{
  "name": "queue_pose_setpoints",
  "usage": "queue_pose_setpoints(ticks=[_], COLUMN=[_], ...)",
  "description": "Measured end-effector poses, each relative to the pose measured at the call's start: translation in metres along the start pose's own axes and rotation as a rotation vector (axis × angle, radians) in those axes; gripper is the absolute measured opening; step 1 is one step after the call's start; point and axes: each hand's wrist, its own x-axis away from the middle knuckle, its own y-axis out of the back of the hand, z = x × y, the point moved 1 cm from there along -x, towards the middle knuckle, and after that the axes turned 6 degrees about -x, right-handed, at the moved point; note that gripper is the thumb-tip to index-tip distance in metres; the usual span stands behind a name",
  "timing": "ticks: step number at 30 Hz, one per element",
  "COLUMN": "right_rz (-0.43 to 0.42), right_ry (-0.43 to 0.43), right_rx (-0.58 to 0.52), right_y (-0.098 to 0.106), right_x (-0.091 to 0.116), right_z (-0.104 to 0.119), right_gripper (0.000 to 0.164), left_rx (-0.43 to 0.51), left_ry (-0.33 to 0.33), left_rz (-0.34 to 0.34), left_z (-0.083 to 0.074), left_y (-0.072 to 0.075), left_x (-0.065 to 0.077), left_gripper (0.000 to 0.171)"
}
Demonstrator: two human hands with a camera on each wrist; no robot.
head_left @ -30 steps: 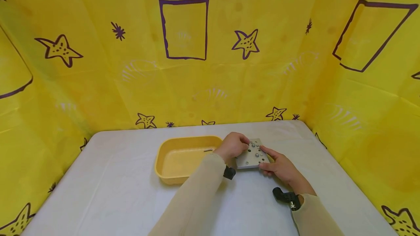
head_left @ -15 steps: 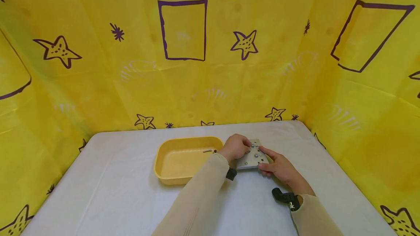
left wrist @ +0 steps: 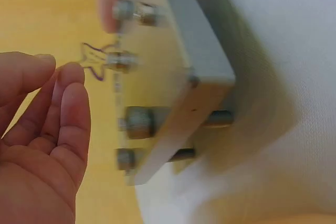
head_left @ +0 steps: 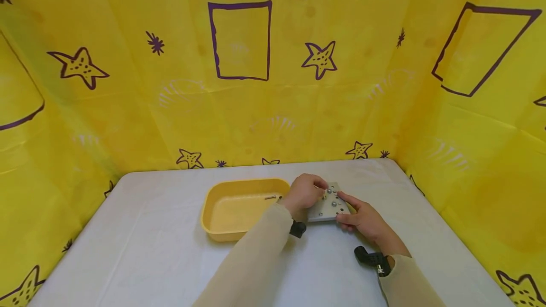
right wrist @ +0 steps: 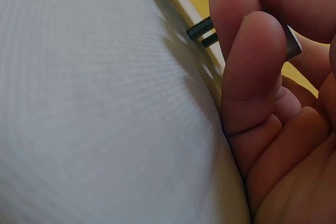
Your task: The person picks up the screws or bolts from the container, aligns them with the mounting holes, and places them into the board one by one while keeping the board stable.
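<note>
A grey metal plate (head_left: 315, 210) with holes and several bolts in it is held just over the table by my right hand (head_left: 362, 217), which grips its right edge. Bolt heads such as a large knurled one (left wrist: 139, 123) stand on its face, and threaded shanks (right wrist: 199, 28) stick out underneath. My left hand (head_left: 304, 192) hovers at the plate's left side, fingers loosely bent. In the left wrist view its thumb and fingertips stand close beside a bolt head (left wrist: 122, 61), apart from it, with nothing visible between them. A brassy bolt head (head_left: 323, 198) shows near these fingertips.
Left of the plate stands a yellow plastic tray (head_left: 226, 236), partly behind my left forearm. A loose bolt (head_left: 270, 197) and a small dark piece (head_left: 280, 197) lie at its right end. The white table (head_left: 141, 231) meets a yellow patterned curtain (head_left: 239, 122) at the back.
The brassy bolt head now shows in the plate where a dark hole was visible before. My left hand has shifted only slightly; my right hand keeps its grip on the plate.
</note>
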Motion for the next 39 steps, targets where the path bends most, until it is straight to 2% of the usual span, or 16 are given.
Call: queue_pose_setpoints(ticks=[4, 8, 11, 14, 16, 19, 22, 24, 31, 34, 39], right_rz=[-0.021, -0.031, -0.031, -0.03, -0.033, -0.028, -0.016, -0.011, -0.01, -0.014, -0.013], right_ry=[-0.015, -0.005, 0.0, 0.003, 0.005, 0.012, 0.017, 0.016, 0.005, 0.004, -0.001], right_rx=[0.006, 0.017, 0.019, 0.034, 0.045, 0.054, 0.05, 0.042, 0.008, 0.001, 0.001], right_y=[-0.001, -0.002, 0.0, 0.002, 0.003, 0.005, 0.005, 0.005, 0.003, 0.001, 0.0], right_x=[0.0, 0.0, -0.002, -0.003, -0.002, -0.001, -0.001, -0.001, -0.003, -0.003, -0.004], right_z=[0.0, -0.002, -0.004, -0.005, -0.004, -0.002, 0.0, 0.0, -0.003, -0.004, -0.005], right_gripper=[0.082, 0.082, 0.082, 0.082, 0.082, 0.083, 0.083, 0.084, 0.083, 0.084, 0.085], left_rx=[0.116, 0.264, 0.321, 0.316, 0.288, 0.203, 0.136, 0.109, 0.084, 0.013, -0.068], left_ry=[0.018, 0.102, 0.154, 0.177, 0.185, 0.16, 0.107, 0.081, 0.117, 0.069, 0.012], left_rz=[-0.027, -0.088, -0.12, -0.092, -0.038, 0.048, 0.089, 0.095, 0.11, 0.092, 0.073], left_z=[0.005, 0.014, 0.026, 0.041, 0.051, 0.064, 0.076, 0.082, 0.105, 0.112, 0.114], left_y=[0.015, 0.042, 0.062, 0.077, 0.081, 0.08, 0.074, 0.068, 0.052, 0.047, 0.041], left_x=[0.014, 0.034, 0.047, 0.057, 0.06, 0.062, 0.06, 0.059, 0.057, 0.055, 0.05], left_gripper=[0.017, 0.016, 0.019, 0.026, 0.032, 0.041, 0.045, 0.045, 0.044, 0.045, 0.046])
